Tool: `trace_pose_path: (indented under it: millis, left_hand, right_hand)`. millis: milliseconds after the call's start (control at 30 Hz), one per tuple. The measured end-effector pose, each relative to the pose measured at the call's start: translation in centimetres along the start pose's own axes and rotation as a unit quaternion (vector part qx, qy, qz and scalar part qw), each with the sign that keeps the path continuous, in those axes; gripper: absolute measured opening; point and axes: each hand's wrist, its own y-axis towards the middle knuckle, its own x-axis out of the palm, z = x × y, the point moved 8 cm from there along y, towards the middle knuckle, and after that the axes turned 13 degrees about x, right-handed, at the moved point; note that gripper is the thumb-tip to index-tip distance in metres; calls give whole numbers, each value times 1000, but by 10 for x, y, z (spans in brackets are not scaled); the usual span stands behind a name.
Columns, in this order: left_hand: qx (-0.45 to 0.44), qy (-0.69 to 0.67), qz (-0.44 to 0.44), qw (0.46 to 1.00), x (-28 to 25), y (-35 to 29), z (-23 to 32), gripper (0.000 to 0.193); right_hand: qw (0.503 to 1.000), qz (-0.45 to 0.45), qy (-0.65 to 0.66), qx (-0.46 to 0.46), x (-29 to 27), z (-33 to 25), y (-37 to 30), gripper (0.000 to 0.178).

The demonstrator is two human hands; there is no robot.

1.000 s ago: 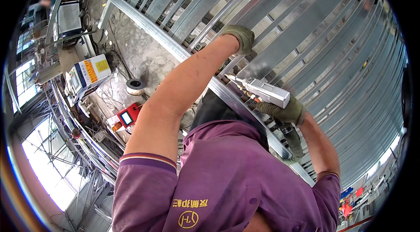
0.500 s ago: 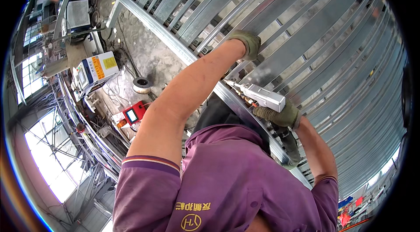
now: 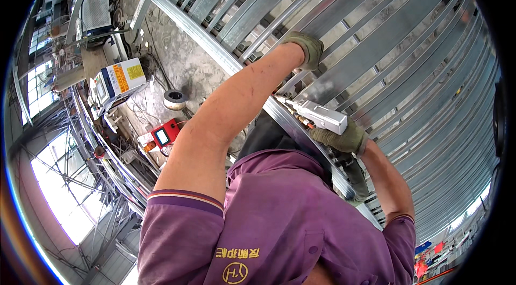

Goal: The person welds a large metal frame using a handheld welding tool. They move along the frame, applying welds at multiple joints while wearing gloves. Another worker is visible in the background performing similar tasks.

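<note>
"Up among the flat metal bars (image 3: 371, 51), what does the gloved right hand (image 3: 343, 138) have?"

"Its fingers are wrapped tight around a silver tool (image 3: 324, 117)."

"Where is the tool?"

"It is just beside the long metal rail (image 3: 199, 32), over the ends of the bars. Its thin tip points up and to the left, close to the rail. I can't tell if the tip touches."

"And the gloved left hand (image 3: 308, 50)?"

"It is up at the bars, a bit past the tip of the tool. Its fingers are tucked out of sight, so I can't tell if they are squeezed or apart."

"What else is left of the rail?"

"A round spool (image 3: 175, 105), and a red box (image 3: 165, 133) near it with a little screen. A white box (image 3: 121, 81) with orange and yellow patches is farther left."
</note>
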Motion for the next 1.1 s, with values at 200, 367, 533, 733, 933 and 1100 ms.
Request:
trace_pose_path:
  millis: [200,367,533,733,933,1100]
  left_hand:
    - [-2,-11,-21,1000,6,6,-2,33]
    - [-13,-24,-27,999,12,12,-8,32]
    - [-12,-15,-28,999,6,8,-4,33]
    - [-5,9,-35,999,1,5,1,34]
    - [-2,-2,-31,1000,2,7,0,34]
    - [-27,-52,-40,997,11,10,-7,36]
  right_hand:
    - [1000,0,0,17,2,7,4,61]
    - [998,1,-16,58,1,-2,-1,61]
    - [999,3,-13,40,0,-7,-3,62]
    - [999,3,-27,37,0,-9,-4,63]
    - [998,7,-38,48,0,-9,-6,64]
    - [997,-3,-35,69,-1,-7,-6,64]
